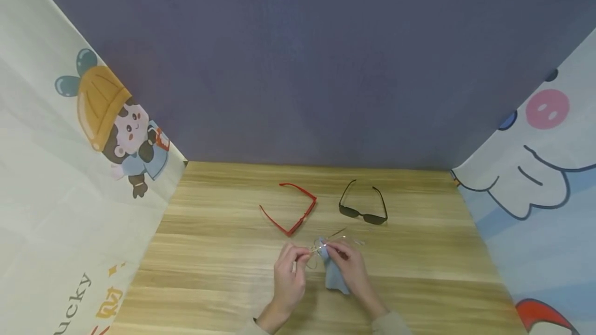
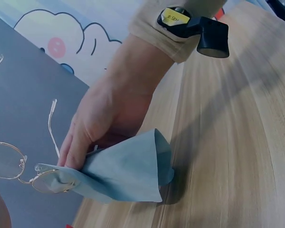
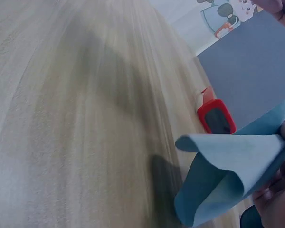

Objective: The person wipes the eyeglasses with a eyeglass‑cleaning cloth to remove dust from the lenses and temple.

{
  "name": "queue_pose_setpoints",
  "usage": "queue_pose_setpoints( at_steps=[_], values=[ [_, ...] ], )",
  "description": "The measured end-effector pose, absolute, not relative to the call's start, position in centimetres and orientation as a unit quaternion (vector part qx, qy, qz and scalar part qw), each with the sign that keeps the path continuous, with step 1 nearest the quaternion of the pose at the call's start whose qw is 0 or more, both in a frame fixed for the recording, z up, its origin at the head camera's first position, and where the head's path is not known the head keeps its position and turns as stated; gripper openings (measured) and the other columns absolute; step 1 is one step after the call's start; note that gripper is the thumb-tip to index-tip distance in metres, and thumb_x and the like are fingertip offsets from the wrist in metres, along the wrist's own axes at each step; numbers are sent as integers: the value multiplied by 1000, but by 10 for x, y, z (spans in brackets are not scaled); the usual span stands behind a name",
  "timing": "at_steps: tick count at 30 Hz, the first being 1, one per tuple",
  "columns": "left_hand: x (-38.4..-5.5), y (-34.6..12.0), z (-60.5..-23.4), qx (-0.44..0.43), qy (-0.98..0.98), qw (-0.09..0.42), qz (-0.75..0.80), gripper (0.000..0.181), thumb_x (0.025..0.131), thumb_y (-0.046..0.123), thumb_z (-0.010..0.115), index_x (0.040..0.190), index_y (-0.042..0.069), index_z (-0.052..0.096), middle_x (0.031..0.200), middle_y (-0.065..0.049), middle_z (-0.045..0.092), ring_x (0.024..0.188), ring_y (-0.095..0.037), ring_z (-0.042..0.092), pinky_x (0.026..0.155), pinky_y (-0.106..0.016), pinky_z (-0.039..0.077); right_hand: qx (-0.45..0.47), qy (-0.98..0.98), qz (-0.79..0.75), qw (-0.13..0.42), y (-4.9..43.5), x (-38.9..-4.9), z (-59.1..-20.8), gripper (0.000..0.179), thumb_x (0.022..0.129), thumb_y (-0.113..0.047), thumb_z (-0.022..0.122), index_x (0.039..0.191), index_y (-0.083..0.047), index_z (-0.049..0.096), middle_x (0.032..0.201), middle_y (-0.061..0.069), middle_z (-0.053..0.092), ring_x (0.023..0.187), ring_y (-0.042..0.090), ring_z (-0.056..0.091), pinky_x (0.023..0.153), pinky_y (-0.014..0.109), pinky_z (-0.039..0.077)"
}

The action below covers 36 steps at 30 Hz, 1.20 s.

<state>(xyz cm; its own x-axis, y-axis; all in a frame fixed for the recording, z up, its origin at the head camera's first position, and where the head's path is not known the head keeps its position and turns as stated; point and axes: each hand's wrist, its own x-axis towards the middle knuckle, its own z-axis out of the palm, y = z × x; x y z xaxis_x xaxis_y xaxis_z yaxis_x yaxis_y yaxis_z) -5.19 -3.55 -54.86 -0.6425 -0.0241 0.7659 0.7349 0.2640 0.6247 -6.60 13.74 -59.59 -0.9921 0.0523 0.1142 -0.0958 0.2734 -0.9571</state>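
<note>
Thin gold-rimmed eyeglasses (image 2: 4, 160) are held up over the table between both hands. My left hand (image 1: 289, 272) pinches them by the frame on the left side. With thumb and fingers, my right hand (image 1: 352, 269) grips a light blue cloth (image 2: 126, 166), folded over one lens. In the left wrist view, the right hand (image 2: 102, 116) presses the cloth against that lens, and the other lens is uncovered. The cloth (image 3: 228, 171) drapes down from the fingers in the right wrist view, its lower end loose.
Red-framed glasses (image 1: 304, 216), with dark lenses in the right wrist view, lie beyond the left hand, temples spread. Black sunglasses (image 1: 363, 215) lie farther right, beyond the right hand. The wooden table (image 1: 209, 252) is bordered by a dark back panel (image 1: 298, 66) and printed side curtains (image 1: 37, 169).
</note>
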Motion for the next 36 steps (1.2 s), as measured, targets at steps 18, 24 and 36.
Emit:
queue_pose_setpoints(
  at_steps=[18,24,36],
  values=[
    [-51,-35,-549,-247,-722,333,-554,17,84,-13,69,95,-1,65,82,-7,59,72,-17,57,70,-14,51,22,-796,602,58,134,-61,-583,15,89,-3,76,101,-12,80,97,-3,74,88,3,63,77,20,53],
    [-50,-35,-551,-246,-725,331,-552,19,82,-13,71,94,1,66,82,-6,59,73,-17,57,69,-15,51,5,-794,604,61,134,-64,-589,14,91,-6,76,103,-11,80,95,1,75,82,3,60,72,20,50],
    [-50,-35,-554,-247,-727,330,-550,22,79,-15,71,94,1,66,83,-6,59,72,-17,57,70,-14,51,14,-795,603,70,136,-65,-595,14,90,-7,77,101,-14,81,98,-2,76,85,4,63,73,19,53]
  ],
)
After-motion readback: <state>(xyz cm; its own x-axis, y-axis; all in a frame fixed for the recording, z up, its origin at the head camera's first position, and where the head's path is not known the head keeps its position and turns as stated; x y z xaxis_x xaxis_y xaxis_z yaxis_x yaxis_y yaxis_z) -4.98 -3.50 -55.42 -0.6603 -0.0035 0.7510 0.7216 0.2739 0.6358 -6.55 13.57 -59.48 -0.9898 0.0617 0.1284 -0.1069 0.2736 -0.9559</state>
